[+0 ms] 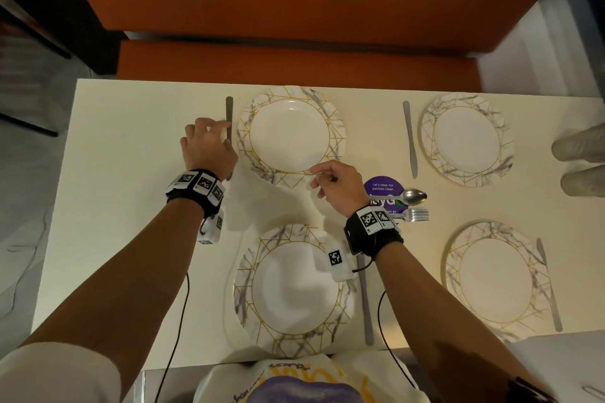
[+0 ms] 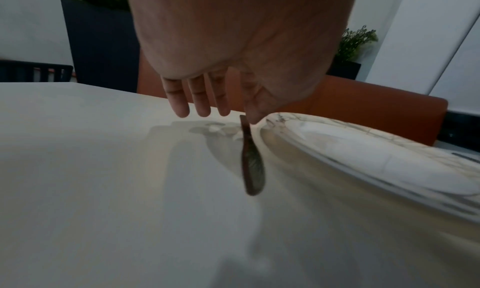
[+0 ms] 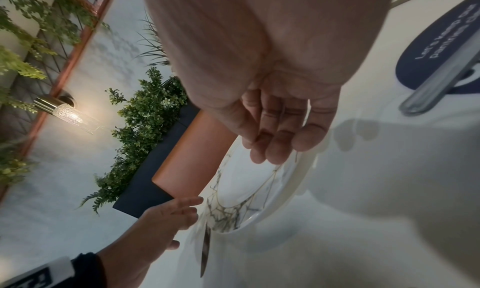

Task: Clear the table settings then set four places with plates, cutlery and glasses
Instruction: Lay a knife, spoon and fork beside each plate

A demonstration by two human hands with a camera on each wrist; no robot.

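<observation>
Four marbled, gold-lined plates lie on the white table (image 1: 131,173). My left hand (image 1: 226,132) hangs over the knife (image 1: 229,108) beside the far-left plate (image 1: 289,137). Its fingers (image 2: 202,107) point straight down, and one fingertip touches the knife (image 2: 250,165), which lies flat. My right hand (image 1: 316,175) pinches the near rim of that same plate (image 3: 246,210), fingers (image 3: 272,148) on top and thumb at the outer edge. The near-left plate (image 1: 293,291) has a knife (image 1: 365,301) on its right, partly under my right wrist.
The far-right plate (image 1: 468,139) and near-right plate (image 1: 494,278) each have a knife (image 1: 410,137) (image 1: 550,285) beside them. A spoon (image 1: 406,196) and a fork (image 1: 414,215) lie on a purple sticker (image 1: 383,188). An orange bench (image 1: 294,62) runs along the far edge.
</observation>
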